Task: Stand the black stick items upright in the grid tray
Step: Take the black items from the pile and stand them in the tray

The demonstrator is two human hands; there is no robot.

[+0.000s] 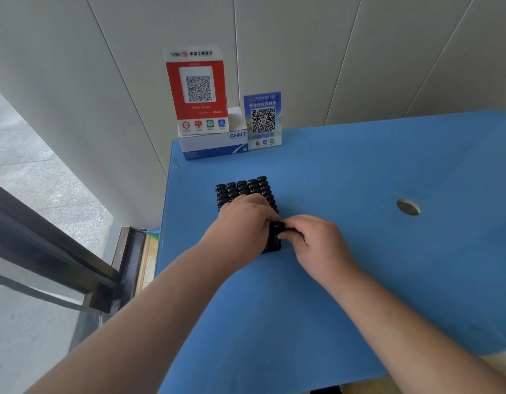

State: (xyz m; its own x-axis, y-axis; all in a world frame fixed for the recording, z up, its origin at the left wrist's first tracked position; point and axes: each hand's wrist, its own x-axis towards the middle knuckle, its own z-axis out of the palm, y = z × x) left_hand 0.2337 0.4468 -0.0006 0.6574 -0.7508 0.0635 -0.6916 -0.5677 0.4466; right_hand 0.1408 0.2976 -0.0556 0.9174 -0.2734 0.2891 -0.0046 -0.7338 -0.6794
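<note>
While spread flat over the near rows of the grid tray (270,245), left hand (242,223) pressed down on upright black stick items (243,187), fingers loosely splayed, gripping nothing that could be made out. Right hand (311,240) just beside it, fingers pinched narrow on one black stick item (277,227) at the tray's near right corner, cap end up, touching both hands. Far rows left uncovered, caps showing in tidy lines. All set near the left edge of a blue table (360,265), well apart from a white box (215,143) and two QR code signs (197,89) by the wall.
</note>
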